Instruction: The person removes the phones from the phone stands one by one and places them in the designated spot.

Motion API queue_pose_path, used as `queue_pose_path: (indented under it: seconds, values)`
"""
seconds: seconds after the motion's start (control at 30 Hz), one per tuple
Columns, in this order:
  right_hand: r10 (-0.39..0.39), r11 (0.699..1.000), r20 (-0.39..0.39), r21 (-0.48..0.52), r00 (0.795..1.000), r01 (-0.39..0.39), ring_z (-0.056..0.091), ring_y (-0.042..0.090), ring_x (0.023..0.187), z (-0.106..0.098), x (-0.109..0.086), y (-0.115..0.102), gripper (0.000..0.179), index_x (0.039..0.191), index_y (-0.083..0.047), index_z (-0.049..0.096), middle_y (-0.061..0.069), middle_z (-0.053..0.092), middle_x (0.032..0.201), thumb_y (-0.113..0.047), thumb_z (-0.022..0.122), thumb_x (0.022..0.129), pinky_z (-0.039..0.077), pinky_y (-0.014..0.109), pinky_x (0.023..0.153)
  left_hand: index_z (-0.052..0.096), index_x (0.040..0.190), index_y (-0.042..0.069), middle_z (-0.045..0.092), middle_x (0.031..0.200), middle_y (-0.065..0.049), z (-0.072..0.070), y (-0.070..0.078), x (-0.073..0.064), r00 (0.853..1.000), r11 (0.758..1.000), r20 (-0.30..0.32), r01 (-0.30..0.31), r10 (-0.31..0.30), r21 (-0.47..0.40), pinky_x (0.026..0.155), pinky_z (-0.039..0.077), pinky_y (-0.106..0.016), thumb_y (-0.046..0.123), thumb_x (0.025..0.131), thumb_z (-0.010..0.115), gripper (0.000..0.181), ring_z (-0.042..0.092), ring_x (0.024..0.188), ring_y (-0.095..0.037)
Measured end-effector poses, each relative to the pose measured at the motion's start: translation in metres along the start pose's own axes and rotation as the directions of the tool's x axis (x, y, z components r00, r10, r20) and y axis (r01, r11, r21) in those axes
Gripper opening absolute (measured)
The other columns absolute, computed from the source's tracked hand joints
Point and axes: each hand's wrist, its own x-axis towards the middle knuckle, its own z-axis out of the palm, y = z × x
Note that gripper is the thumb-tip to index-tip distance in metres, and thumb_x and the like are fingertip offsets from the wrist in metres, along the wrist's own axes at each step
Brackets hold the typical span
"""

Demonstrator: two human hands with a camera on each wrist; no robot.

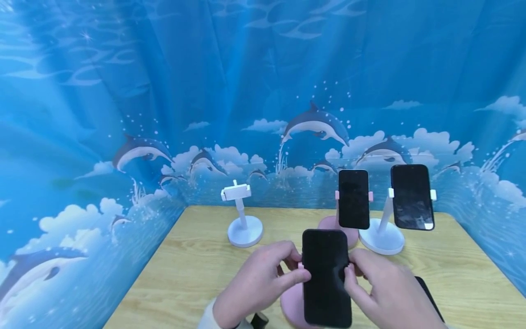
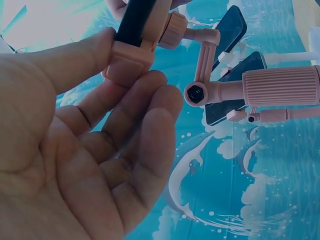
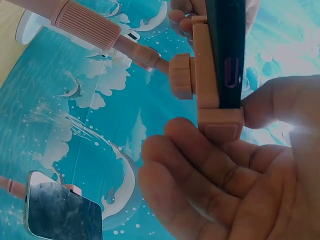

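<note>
A black smartphone [image 1: 326,278] sits upright in the clamp of a pink phone stand [image 1: 291,306], in front of me. My left hand [image 1: 263,276] pinches the clamp's left end, its thumb by the phone's edge. On the opposite side my right hand [image 1: 382,288] pinches the clamp's right end. In the left wrist view the thumb and fingertips lie about the pink clamp end [image 2: 131,62], with the other fingers curled loosely below. The right wrist view has the clamp end [image 3: 220,125] between thumb and fingers, and a knob [image 3: 181,76] behind the clamp.
Behind, a phone [image 1: 354,199] stands in another pink holder, and a larger phone [image 1: 412,196] in a white stand [image 1: 381,237]. A white stand [image 1: 245,230] without a phone is at the back left. Partly under my right hand lies a dark phone [image 1: 429,297] on the wooden table [image 1: 185,274].
</note>
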Motion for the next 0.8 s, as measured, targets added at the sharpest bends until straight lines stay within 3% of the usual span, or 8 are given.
queue_pose_path:
  seconds: [0.3, 0.43, 0.6, 0.8]
  values:
    - [-0.009, 1.0, -0.036, -0.024, 0.999, 0.008, 0.045, -0.002, 0.063, 0.0025, -0.0016, -0.0046, 0.017, 0.088, -0.031, 0.058, -0.023, 0.049, 0.071, -0.02, 0.068, 0.096, 0.042, 0.023, 0.059, 0.063, 0.092, 0.027, 0.064, 0.09, 0.017, 0.0012, 0.0023, -0.0017, 0.999, 0.999, -0.007, 0.049, -0.049, -0.021, 0.068, 0.052, -0.023, 0.037, 0.09, 0.081, 0.021, 0.061, 0.083, -0.006]
    - [-0.061, 0.997, -0.093, -0.049, 0.994, 0.056, 0.041, -0.004, 0.062, 0.005, -0.0024, -0.0037, 0.019, 0.087, -0.03, 0.057, -0.022, 0.045, 0.069, -0.018, 0.068, 0.095, 0.038, 0.022, 0.056, 0.063, 0.09, 0.027, 0.064, 0.09, 0.017, 0.0029, 0.0022, -0.0011, 0.998, 0.998, -0.016, 0.053, -0.053, -0.029, 0.068, 0.052, -0.023, 0.036, 0.089, 0.082, 0.021, 0.06, 0.083, -0.005]
    - [-0.148, 0.984, -0.184, -0.124, 0.972, 0.126, 0.034, -0.004, 0.058, 0.0064, -0.002, -0.003, 0.019, 0.09, -0.027, 0.056, -0.019, 0.034, 0.066, -0.013, 0.069, 0.092, 0.031, 0.021, 0.052, 0.064, 0.091, 0.027, 0.065, 0.091, 0.018, 0.0063, 0.0033, 0.0014, 0.998, 0.997, -0.014, 0.065, -0.066, -0.047, 0.067, 0.052, -0.024, 0.038, 0.089, 0.081, 0.02, 0.059, 0.082, -0.003]
    - [-0.187, 0.974, -0.204, -0.169, 0.961, 0.154, 0.029, -0.004, 0.055, 0.0065, -0.0034, -0.0022, 0.023, 0.084, -0.026, 0.053, -0.018, 0.028, 0.065, -0.014, 0.071, 0.09, 0.029, 0.02, 0.051, 0.063, 0.091, 0.026, 0.065, 0.091, 0.017, 0.0064, 0.0026, 0.0007, 0.999, 0.998, -0.016, 0.038, -0.039, -0.045, 0.067, 0.052, -0.023, 0.037, 0.09, 0.081, 0.021, 0.059, 0.082, -0.002]
